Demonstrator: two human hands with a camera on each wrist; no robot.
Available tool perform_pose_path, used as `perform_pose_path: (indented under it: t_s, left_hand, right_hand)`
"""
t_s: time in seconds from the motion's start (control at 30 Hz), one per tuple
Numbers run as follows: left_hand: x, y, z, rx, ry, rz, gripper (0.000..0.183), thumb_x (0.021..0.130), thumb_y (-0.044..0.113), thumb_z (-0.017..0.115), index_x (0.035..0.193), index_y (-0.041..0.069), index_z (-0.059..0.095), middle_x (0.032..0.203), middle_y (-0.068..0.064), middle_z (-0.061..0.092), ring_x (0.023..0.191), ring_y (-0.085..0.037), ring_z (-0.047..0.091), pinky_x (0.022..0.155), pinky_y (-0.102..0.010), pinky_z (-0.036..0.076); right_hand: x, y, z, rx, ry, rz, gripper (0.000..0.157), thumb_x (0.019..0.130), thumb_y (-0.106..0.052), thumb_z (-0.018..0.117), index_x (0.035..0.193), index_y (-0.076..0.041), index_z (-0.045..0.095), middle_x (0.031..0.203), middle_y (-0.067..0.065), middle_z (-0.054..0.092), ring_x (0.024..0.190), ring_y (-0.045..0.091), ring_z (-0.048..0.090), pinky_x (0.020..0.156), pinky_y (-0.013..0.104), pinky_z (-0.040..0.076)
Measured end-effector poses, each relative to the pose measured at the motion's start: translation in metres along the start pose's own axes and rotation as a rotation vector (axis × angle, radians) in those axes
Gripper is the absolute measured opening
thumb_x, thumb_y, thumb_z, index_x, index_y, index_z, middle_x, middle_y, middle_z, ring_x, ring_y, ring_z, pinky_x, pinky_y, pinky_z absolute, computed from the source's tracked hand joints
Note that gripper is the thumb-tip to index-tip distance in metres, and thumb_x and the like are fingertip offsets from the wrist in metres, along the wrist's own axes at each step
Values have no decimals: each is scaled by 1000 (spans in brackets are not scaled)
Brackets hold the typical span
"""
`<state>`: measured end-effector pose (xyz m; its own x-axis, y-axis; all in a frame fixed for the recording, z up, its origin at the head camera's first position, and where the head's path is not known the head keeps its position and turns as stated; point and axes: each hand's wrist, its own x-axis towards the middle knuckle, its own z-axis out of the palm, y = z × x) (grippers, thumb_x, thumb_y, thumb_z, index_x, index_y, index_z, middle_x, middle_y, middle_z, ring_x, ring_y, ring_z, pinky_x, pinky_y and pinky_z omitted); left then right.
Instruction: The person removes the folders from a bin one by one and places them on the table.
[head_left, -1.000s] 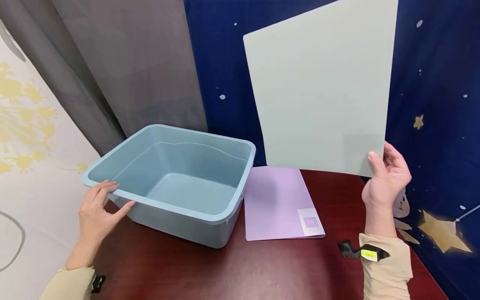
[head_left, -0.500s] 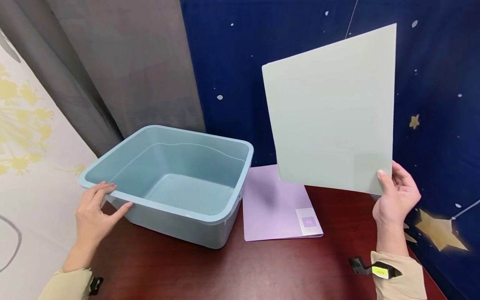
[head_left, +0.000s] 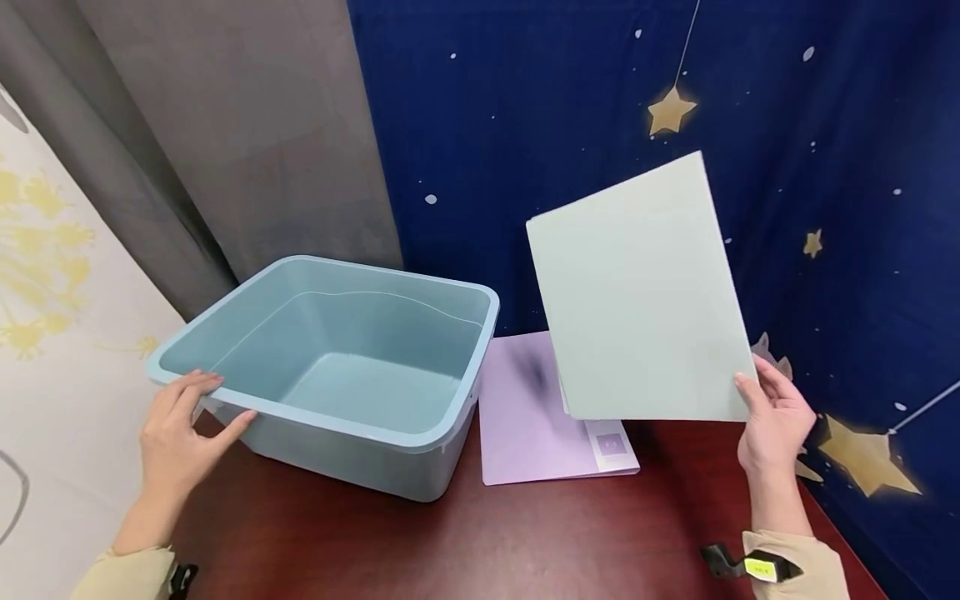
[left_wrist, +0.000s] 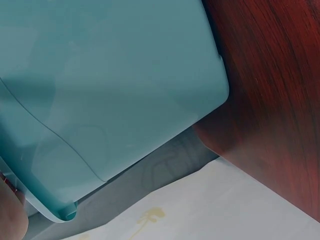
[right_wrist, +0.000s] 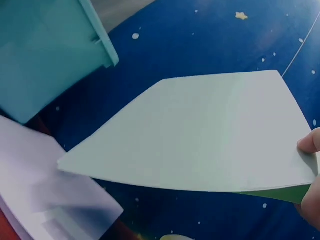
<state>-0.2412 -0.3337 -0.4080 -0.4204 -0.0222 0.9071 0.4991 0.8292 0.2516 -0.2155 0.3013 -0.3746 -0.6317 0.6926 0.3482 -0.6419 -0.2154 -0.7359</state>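
Note:
A pale green folder (head_left: 645, 300) is held up off the table by my right hand (head_left: 776, 417), thumb on its front and fingers behind its lower right corner. A strip of darker green shows under its edge in the right wrist view, by the thumb (right_wrist: 311, 141). Below and behind it, a purple folder (head_left: 528, 417) with a white label lies flat on the table, partly covered from view. My left hand (head_left: 176, 433) rests on the near left rim of a blue plastic bin (head_left: 330, 408), its fingers over the rim and the thumb spread along the outside.
The dark red wooden table (head_left: 525, 542) carries the bin and the purple folder. A navy curtain (head_left: 480, 125) with stars hangs right behind it, beside a grey curtain (head_left: 262, 125). White patterned fabric (head_left: 67, 400) hangs at the left.
My right hand has lowered the pale green folder toward the purple one, and its top has tipped left. The left hand has stayed on the bin rim.

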Motion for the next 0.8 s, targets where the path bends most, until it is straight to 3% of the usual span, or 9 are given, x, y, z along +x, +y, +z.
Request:
perform_pose_path:
  t_s: [0.27, 0.5, 0.7, 0.8]
  left_hand:
    - [0, -1, -2, 12, -19, -16, 82, 66, 72, 57, 95, -4, 64, 100, -24, 60, 107, -38, 51, 102, -20, 28]
    - [-1, 0, -3, 21, -22, -18, 82, 66, 72, 57, 96, -4, 64, 100, -24, 60, 107, -38, 51, 103, -21, 28]
    - [0, -1, -3, 26, -19, -11, 82, 66, 73, 57, 95, -4, 64, 100, -24, 60, 106, -38, 51, 103, -20, 28]
    - [0, 0, -3, 29, -24, -17, 83, 65, 73, 57, 96, -4, 65, 100, -24, 60, 106, -38, 51, 103, -21, 28]
  right_hand:
    - [1, 9, -16, -125, 15, 92, 28, 74, 13, 65, 102, 8, 65, 85, 3, 70, 75, 10, 66, 62, 16, 51]
    - [6, 10, -29, -245, 38, 204, 24, 77, 7, 65, 99, -1, 69, 79, -3, 69, 70, 6, 65, 56, 16, 50]
    - [32, 35, -68, -289, -45, 218, 27, 78, 2, 67, 104, -5, 69, 84, -3, 70, 71, 8, 66, 54, 19, 51]
    - [48, 50, -89, -307, -30, 266, 29, 78, 0, 68, 106, -6, 68, 87, -2, 70, 74, 10, 67, 54, 20, 51]
